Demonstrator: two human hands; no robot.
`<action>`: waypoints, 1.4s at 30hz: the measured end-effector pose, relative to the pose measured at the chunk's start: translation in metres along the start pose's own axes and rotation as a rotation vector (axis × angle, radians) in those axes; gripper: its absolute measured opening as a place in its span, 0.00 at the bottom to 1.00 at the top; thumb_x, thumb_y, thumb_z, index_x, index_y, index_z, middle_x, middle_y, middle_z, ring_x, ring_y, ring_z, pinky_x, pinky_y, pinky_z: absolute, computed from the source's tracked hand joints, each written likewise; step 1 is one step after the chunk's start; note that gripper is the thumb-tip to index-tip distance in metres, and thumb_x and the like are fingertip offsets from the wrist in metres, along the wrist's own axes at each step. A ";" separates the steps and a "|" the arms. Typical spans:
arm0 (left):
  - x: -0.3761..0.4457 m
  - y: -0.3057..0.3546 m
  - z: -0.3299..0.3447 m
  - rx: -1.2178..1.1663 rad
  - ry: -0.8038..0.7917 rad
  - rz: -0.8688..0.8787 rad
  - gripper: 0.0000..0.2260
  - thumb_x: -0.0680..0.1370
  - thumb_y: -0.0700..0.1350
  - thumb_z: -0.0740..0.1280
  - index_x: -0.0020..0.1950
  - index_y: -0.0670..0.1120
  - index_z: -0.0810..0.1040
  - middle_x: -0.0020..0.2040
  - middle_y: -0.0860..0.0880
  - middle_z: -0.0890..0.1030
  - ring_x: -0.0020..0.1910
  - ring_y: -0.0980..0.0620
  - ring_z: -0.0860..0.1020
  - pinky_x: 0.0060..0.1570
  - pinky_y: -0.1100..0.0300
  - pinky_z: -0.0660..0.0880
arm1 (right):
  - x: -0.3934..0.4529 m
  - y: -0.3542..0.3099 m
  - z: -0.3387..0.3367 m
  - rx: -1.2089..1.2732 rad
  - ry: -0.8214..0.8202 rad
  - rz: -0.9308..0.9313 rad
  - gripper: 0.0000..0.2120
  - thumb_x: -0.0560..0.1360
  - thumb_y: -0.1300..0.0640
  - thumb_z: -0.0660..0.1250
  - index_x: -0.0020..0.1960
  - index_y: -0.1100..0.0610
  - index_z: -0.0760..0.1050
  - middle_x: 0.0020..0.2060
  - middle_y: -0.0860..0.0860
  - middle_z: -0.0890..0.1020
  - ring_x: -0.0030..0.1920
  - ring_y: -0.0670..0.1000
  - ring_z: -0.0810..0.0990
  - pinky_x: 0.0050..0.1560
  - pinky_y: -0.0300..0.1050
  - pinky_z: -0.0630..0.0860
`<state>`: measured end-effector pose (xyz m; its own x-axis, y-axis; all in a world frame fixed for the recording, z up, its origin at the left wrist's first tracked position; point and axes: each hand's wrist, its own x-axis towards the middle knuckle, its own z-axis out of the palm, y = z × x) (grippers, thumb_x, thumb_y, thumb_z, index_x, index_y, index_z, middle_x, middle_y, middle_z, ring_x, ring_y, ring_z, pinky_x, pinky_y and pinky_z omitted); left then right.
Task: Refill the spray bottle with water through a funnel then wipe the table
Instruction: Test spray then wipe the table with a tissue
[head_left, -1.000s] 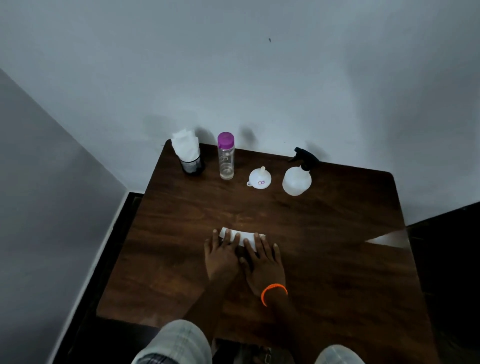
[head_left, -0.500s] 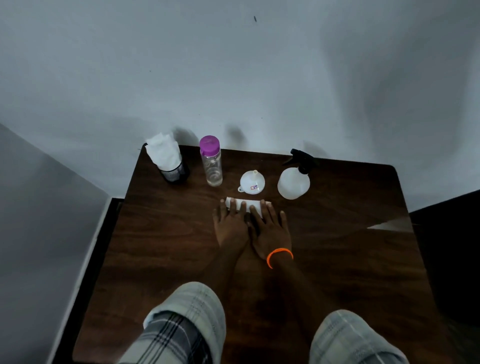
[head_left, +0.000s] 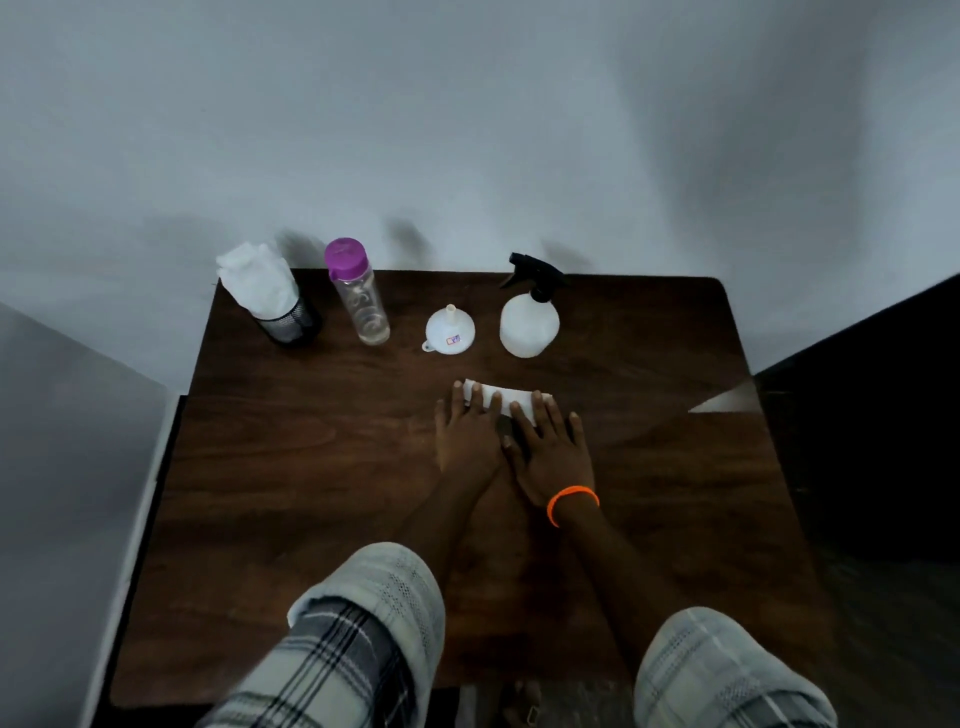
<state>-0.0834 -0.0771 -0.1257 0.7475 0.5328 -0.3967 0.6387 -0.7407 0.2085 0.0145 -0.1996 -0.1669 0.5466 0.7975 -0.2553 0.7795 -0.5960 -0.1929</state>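
A folded white tissue (head_left: 506, 400) is pressed flat on the dark wood table (head_left: 311, 441), just in front of the funnel & spray bottle, by both hands side by side w/ fingers straight & spread: left hand (head_left: 467, 434) on its left half, right hand (head_left: 553, 447) on its right half, orange band (head_left: 571, 501) at the right wrist. Behind it, apart, the white spray bottle (head_left: 529, 325) w/ black trigger head is stood upright; the white funnel (head_left: 449, 332) is set mouth-down, spout up, to its left. Further left, a clear water bottle (head_left: 361, 301) w/ purple cap, then a black mesh holder (head_left: 288, 322) stuffed w/ tissues at the back-left corner
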 end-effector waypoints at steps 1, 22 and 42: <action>-0.007 0.002 0.005 0.006 -0.006 0.006 0.30 0.83 0.58 0.55 0.83 0.53 0.50 0.84 0.45 0.48 0.82 0.40 0.42 0.79 0.40 0.46 | -0.011 0.001 0.003 0.015 0.004 0.007 0.29 0.83 0.37 0.46 0.82 0.42 0.46 0.83 0.50 0.47 0.82 0.51 0.42 0.80 0.57 0.40; -0.217 0.014 0.104 0.036 -0.052 -0.067 0.35 0.71 0.65 0.64 0.75 0.52 0.73 0.76 0.43 0.72 0.77 0.36 0.66 0.71 0.40 0.58 | -0.220 -0.015 0.067 -0.002 -0.022 -0.137 0.31 0.81 0.38 0.54 0.82 0.45 0.55 0.82 0.53 0.54 0.82 0.54 0.50 0.77 0.59 0.49; -0.222 0.115 0.110 -0.010 -0.096 -0.100 0.32 0.83 0.60 0.55 0.83 0.55 0.45 0.84 0.47 0.44 0.82 0.41 0.37 0.79 0.41 0.40 | -0.242 0.076 0.032 -0.040 -0.136 -0.106 0.27 0.80 0.38 0.56 0.76 0.44 0.67 0.76 0.54 0.69 0.77 0.54 0.67 0.73 0.58 0.56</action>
<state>-0.1956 -0.3258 -0.1118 0.6596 0.5614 -0.4999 0.7109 -0.6818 0.1724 -0.0685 -0.4406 -0.1496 0.4164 0.8342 -0.3616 0.8437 -0.5027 -0.1882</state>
